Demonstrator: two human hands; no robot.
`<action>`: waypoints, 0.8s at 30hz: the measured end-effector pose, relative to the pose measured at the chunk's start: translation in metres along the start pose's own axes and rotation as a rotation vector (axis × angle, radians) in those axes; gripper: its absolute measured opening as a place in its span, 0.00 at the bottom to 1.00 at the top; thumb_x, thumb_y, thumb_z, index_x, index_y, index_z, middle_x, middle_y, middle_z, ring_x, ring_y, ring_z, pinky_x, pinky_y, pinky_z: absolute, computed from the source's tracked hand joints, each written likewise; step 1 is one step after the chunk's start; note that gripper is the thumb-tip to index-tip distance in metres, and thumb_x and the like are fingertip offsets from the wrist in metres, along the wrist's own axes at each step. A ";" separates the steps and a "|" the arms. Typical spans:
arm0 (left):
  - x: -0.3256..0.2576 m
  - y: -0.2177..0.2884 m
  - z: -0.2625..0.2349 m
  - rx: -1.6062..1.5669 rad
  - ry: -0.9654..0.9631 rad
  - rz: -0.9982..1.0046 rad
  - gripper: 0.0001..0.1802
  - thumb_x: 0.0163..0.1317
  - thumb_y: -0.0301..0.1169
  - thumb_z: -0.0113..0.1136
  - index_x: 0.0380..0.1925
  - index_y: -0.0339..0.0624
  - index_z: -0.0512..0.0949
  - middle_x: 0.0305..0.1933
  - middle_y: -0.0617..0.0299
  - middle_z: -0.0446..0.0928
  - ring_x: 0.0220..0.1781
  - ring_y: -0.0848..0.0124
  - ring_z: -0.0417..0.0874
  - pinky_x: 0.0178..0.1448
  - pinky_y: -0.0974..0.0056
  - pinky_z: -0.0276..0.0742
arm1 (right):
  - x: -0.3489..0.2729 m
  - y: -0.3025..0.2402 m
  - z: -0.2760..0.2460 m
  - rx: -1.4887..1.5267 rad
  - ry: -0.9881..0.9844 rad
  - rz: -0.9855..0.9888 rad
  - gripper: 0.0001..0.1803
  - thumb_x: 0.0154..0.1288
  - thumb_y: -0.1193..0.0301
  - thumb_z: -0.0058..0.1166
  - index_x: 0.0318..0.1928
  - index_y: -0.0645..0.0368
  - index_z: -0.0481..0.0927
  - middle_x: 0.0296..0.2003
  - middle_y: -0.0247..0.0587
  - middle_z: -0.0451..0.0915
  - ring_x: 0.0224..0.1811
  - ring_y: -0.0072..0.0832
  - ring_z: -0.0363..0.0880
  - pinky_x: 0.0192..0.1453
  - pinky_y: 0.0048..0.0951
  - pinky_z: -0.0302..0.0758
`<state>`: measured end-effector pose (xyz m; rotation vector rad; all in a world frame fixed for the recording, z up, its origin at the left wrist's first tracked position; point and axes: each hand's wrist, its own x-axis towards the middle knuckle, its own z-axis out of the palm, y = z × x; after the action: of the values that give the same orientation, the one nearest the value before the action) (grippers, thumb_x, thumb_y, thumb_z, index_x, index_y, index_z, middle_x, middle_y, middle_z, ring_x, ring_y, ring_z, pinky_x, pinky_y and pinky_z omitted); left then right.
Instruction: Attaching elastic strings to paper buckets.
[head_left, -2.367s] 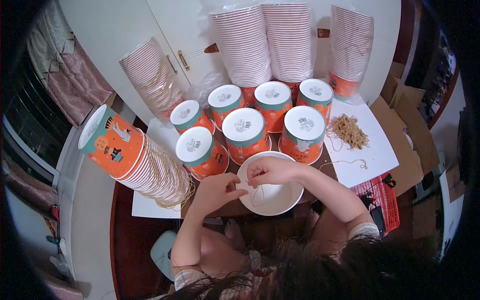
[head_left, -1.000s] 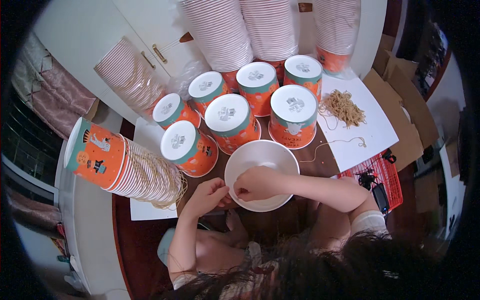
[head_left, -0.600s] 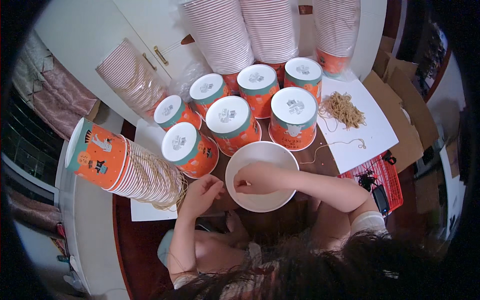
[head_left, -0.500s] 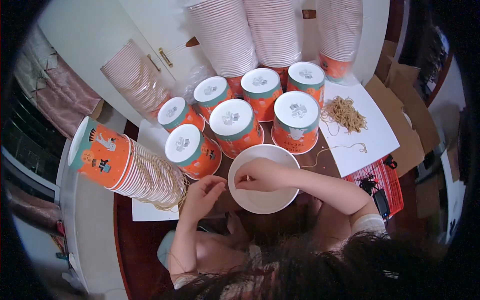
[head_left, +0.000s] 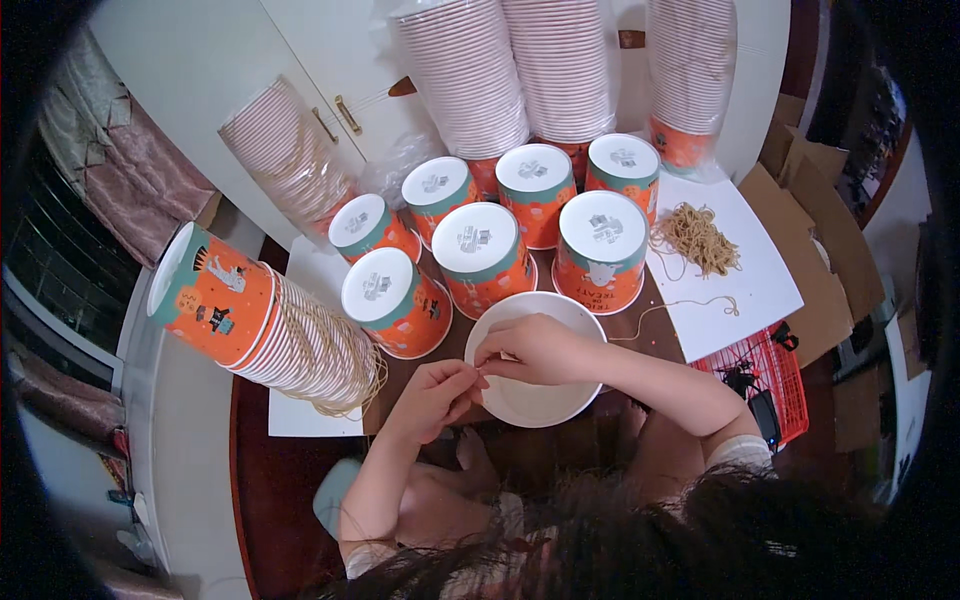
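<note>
Crowding the far side of the tabletop (head_left: 300, 480) are six upturned orange paper cups (head_left: 478, 252) with white bases, packed tight between the hands and the tall wrapped stacks of cups (head_left: 465, 75) standing behind them. Lying on its side at the left is another long stack of orange cups (head_left: 265, 325), with thin string looped around it, reaching almost to the left hand. Sitting on a white sheet (head_left: 745, 280) to the right is a tangle of tan string (head_left: 700, 238), one loose strand trailing toward the bowl, and a red wire basket (head_left: 765, 380) is sitting just beyond the right forearm.

Both hands are meeting over the near-left rim of a white bowl (head_left: 535, 400), which is sitting just in front of the upturned cups. The left hand (head_left: 432, 392) is pinching its fingertips narrowly together right beside the bowl's edge, the right hand (head_left: 535, 345) is curling over the bowl with fingers pinched close too. Something very thin, likely a strand of string, is being held between the two grips, but it is too small to tell for certain.
</note>
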<state>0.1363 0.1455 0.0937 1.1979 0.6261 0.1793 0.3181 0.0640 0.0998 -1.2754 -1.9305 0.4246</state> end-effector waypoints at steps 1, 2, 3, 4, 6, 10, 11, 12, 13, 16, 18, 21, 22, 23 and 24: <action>0.000 0.000 0.001 0.001 -0.001 0.000 0.10 0.60 0.32 0.49 0.29 0.36 0.75 0.22 0.63 0.73 0.13 0.84 0.60 0.15 0.79 0.50 | -0.001 0.001 0.000 -0.001 0.001 0.000 0.05 0.53 0.70 0.52 0.31 0.56 0.76 0.26 0.40 0.76 0.28 0.35 0.75 0.32 0.32 0.71; 0.000 0.000 0.002 0.108 0.033 0.040 0.08 0.58 0.30 0.50 0.29 0.37 0.76 0.22 0.63 0.74 0.14 0.84 0.61 0.15 0.79 0.51 | -0.001 0.002 0.001 0.006 -0.003 -0.014 0.05 0.53 0.70 0.52 0.31 0.56 0.76 0.26 0.40 0.76 0.28 0.34 0.75 0.32 0.31 0.71; 0.000 0.000 0.003 0.215 0.068 0.079 0.07 0.57 0.29 0.52 0.28 0.37 0.77 0.23 0.63 0.74 0.14 0.85 0.62 0.16 0.80 0.52 | -0.002 0.003 0.001 0.013 -0.008 -0.029 0.05 0.53 0.70 0.52 0.31 0.57 0.76 0.26 0.39 0.75 0.28 0.34 0.75 0.32 0.31 0.71; -0.001 0.001 0.003 0.216 0.066 0.078 0.07 0.57 0.29 0.52 0.28 0.37 0.77 0.23 0.63 0.74 0.14 0.85 0.62 0.16 0.80 0.52 | -0.002 0.003 0.000 0.013 -0.007 -0.027 0.05 0.53 0.70 0.52 0.31 0.57 0.76 0.26 0.39 0.75 0.28 0.34 0.75 0.32 0.31 0.71; -0.001 0.002 0.004 0.471 0.133 0.146 0.05 0.53 0.26 0.56 0.28 0.38 0.78 0.24 0.65 0.75 0.17 0.83 0.67 0.18 0.78 0.60 | -0.003 0.002 -0.001 0.038 -0.054 0.024 0.06 0.52 0.71 0.52 0.31 0.57 0.76 0.26 0.39 0.75 0.28 0.33 0.75 0.32 0.30 0.71; -0.001 -0.004 0.006 0.725 0.179 0.552 0.04 0.50 0.25 0.58 0.28 0.38 0.79 0.24 0.64 0.75 0.20 0.80 0.72 0.23 0.76 0.66 | -0.001 -0.002 -0.001 0.065 -0.062 0.062 0.07 0.50 0.70 0.51 0.30 0.58 0.77 0.25 0.41 0.77 0.28 0.36 0.76 0.34 0.34 0.71; -0.004 0.001 0.012 0.843 0.228 0.562 0.04 0.48 0.24 0.59 0.27 0.38 0.78 0.24 0.63 0.75 0.21 0.77 0.73 0.24 0.75 0.68 | -0.001 0.000 0.000 0.069 -0.075 0.091 0.07 0.50 0.69 0.52 0.30 0.58 0.77 0.25 0.41 0.77 0.29 0.35 0.76 0.35 0.33 0.71; -0.005 0.003 0.015 0.961 0.277 0.571 0.05 0.46 0.23 0.59 0.26 0.39 0.78 0.24 0.62 0.75 0.22 0.75 0.75 0.26 0.74 0.70 | -0.002 0.001 0.000 0.074 -0.087 0.120 0.08 0.49 0.69 0.52 0.30 0.58 0.78 0.25 0.41 0.77 0.29 0.35 0.76 0.35 0.33 0.72; -0.005 0.002 0.016 0.961 0.279 0.570 0.05 0.46 0.23 0.59 0.26 0.39 0.78 0.24 0.62 0.75 0.22 0.75 0.75 0.26 0.74 0.70 | 0.000 0.000 0.001 0.075 -0.089 0.118 0.08 0.49 0.69 0.52 0.30 0.58 0.78 0.25 0.41 0.77 0.29 0.35 0.76 0.35 0.33 0.72; -0.006 -0.003 0.020 1.126 0.382 0.732 0.03 0.44 0.23 0.59 0.23 0.40 0.77 0.22 0.60 0.74 0.23 0.70 0.76 0.25 0.71 0.71 | 0.001 0.000 0.003 0.090 -0.096 0.179 0.08 0.48 0.68 0.53 0.30 0.58 0.78 0.26 0.42 0.77 0.29 0.36 0.76 0.36 0.34 0.72; -0.006 -0.004 0.020 1.287 0.402 0.812 0.06 0.42 0.24 0.62 0.23 0.39 0.77 0.23 0.60 0.74 0.22 0.66 0.77 0.25 0.67 0.72 | -0.002 0.005 0.007 0.067 -0.029 0.123 0.08 0.50 0.68 0.53 0.30 0.58 0.78 0.22 0.40 0.76 0.25 0.32 0.75 0.31 0.30 0.71; -0.006 -0.006 0.020 1.430 0.425 0.882 0.07 0.41 0.25 0.62 0.23 0.40 0.77 0.23 0.61 0.74 0.22 0.66 0.76 0.25 0.66 0.72 | 0.000 0.005 0.006 0.059 -0.072 0.178 0.09 0.49 0.66 0.53 0.30 0.57 0.79 0.24 0.41 0.77 0.27 0.32 0.76 0.32 0.30 0.72; -0.006 -0.007 0.020 1.430 0.424 0.879 0.07 0.41 0.25 0.62 0.23 0.40 0.77 0.23 0.61 0.74 0.22 0.66 0.76 0.25 0.66 0.72 | 0.001 0.004 0.005 0.061 -0.073 0.179 0.09 0.49 0.66 0.53 0.30 0.57 0.79 0.24 0.41 0.77 0.27 0.32 0.76 0.32 0.30 0.72; -0.005 -0.008 0.020 1.473 0.440 0.925 0.06 0.42 0.26 0.61 0.24 0.42 0.76 0.23 0.62 0.73 0.23 0.67 0.75 0.24 0.66 0.71 | 0.002 0.000 0.003 0.047 -0.088 0.194 0.09 0.49 0.66 0.53 0.30 0.57 0.79 0.24 0.41 0.77 0.27 0.33 0.76 0.33 0.30 0.72; -0.005 -0.008 0.020 1.515 0.454 0.972 0.06 0.43 0.27 0.60 0.24 0.44 0.75 0.22 0.64 0.71 0.24 0.68 0.74 0.23 0.66 0.70 | 0.003 -0.001 0.003 0.034 -0.103 0.208 0.10 0.49 0.65 0.53 0.30 0.57 0.79 0.25 0.42 0.77 0.27 0.33 0.76 0.33 0.30 0.72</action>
<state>0.1410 0.1241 0.0922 2.9435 0.4605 0.9179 0.3146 0.0662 0.0999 -1.4634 -1.8723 0.6362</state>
